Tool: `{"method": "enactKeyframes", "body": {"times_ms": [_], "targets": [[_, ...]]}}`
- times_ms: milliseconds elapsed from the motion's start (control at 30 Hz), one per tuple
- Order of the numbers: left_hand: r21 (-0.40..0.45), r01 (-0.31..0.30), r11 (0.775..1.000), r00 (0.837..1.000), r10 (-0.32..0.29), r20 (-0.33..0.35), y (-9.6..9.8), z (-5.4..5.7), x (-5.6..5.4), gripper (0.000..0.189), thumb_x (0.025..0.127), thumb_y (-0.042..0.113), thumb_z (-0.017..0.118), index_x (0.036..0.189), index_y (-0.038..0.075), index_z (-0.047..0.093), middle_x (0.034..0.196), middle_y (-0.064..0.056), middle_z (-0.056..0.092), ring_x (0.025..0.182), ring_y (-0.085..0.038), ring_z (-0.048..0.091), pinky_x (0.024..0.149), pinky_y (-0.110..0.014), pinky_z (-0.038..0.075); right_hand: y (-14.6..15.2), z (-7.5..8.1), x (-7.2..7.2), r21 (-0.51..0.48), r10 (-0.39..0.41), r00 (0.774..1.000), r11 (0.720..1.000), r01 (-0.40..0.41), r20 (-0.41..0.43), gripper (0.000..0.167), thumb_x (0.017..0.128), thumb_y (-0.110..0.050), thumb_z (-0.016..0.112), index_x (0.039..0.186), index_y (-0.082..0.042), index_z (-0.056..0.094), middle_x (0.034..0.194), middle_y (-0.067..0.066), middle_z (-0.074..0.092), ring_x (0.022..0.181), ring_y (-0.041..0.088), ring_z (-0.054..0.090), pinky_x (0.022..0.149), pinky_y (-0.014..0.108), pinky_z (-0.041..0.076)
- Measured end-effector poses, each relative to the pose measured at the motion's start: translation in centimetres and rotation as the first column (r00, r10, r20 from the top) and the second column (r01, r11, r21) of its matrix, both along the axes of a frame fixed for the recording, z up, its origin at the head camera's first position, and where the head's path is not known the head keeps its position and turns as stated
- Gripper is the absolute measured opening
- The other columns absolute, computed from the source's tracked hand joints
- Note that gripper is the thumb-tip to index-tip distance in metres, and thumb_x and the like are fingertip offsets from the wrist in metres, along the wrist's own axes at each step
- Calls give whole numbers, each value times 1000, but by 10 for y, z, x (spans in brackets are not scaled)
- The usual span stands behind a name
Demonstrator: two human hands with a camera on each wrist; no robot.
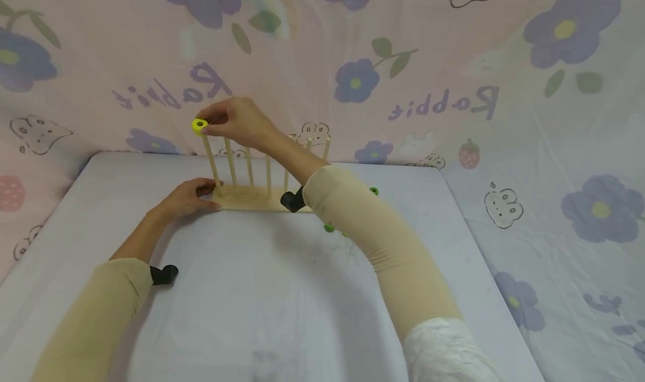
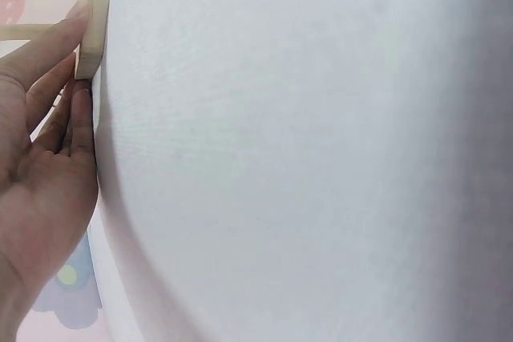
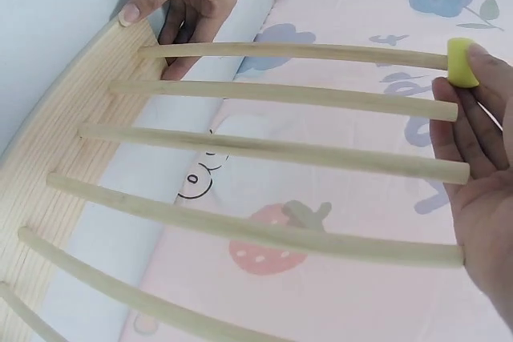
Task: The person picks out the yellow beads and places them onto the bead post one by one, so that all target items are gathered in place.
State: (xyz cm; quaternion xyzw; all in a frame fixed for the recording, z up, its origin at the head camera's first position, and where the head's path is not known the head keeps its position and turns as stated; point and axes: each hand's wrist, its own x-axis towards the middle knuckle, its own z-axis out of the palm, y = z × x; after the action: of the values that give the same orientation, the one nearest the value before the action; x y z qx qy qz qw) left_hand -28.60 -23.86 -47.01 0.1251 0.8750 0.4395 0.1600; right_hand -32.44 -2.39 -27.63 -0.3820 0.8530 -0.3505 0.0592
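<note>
"What's nearest the camera?"

"Two stretchy tan fabric sleeves [image 1: 403, 253], the left one cut off by the bottom edge, over a white cloth-covered tabletop [image 1: 227, 320]. A black heart-shaped piece [image 1: 165, 275] pokes out at each cuff."

"And beyond those?"

"Small round green pieces [image 1: 329, 228], partly covered by the right sleeve; I can't make out how many. That arm also hides the right end of a pale wooden rectangular base [image 1: 252, 204] and the lower parts of some upright round wooden rods [image 1: 212, 166]."

"How are the hands?"

"The left hand [image 1: 183, 197] grips the base's left end, thumb at the front edge, fingers round the far side, partly lost behind the wood. The right hand [image 1: 244, 123] pinches a bright yellow ring [image 1: 197, 130] between thumb and fingers."

"Where's the ring, exactly?"

"High above the left hand, at the tip of the leftmost rod. The right wrist view shows the two meeting, but I can't tell whether the rod has entered the hole."

"Anything readable?"

"On the far floral fabric backdrop [image 1: 302, 40], purple lettering [image 1: 433, 105] spells 'Rabbit' twice, mirror-reversed. A rabbit drawing lower down is partly blocked by rods."
</note>
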Motion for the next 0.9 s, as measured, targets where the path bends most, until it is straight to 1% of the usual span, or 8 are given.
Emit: {"method": "enactKeyframes", "body": {"times_ms": [100,233,400,700,900], "targets": [[-4,-3,1000,1000,3,-3,0,0,1,79,86,26,80,145,-5,40,150,-27,39,140,-42,36,117,-52,28,-1,0,0,51,-4,1000,999,5,-15,35,93,-26,72,125,-13,70,116,-6,72,99,-2,64,86,10,48],[-5,-9,1000,1000,9,-3,-1,-1,1,78,86,26,80,146,-5,40,151,-27,39,140,-42,37,118,-52,28,-2,0,-1,87,-7,1000,996,8,-13,33,93,-27,71,125,-15,71,115,-7,73,99,-2,64,85,10,48],[3,-7,1000,1000,7,-7,-2,-1,0,79,85,27,81,146,-4,41,151,-27,39,140,-41,37,118,-52,27,-2,-1,0,83,-9,1000,997,7,21,32,93,-25,72,123,-15,72,113,-6,73,99,-2,66,84,9,49],[26,2,1000,1000,-2,-9,-1,-1,1,79,84,26,82,145,-3,42,151,-26,39,140,-41,37,118,-53,26,-1,0,1,111,-27,999,994,23,35,34,93,-23,72,125,-12,70,114,-4,73,100,0,67,85,9,48],[9,-5,1000,1000,6,-2,1,-1,2,78,85,25,80,145,-5,41,150,-26,40,140,-42,37,117,-52,28,4,0,-1,74,-32,999,997,30,28,34,94,-23,70,126,-12,70,116,-4,73,100,0,66,85,9,49]]}}
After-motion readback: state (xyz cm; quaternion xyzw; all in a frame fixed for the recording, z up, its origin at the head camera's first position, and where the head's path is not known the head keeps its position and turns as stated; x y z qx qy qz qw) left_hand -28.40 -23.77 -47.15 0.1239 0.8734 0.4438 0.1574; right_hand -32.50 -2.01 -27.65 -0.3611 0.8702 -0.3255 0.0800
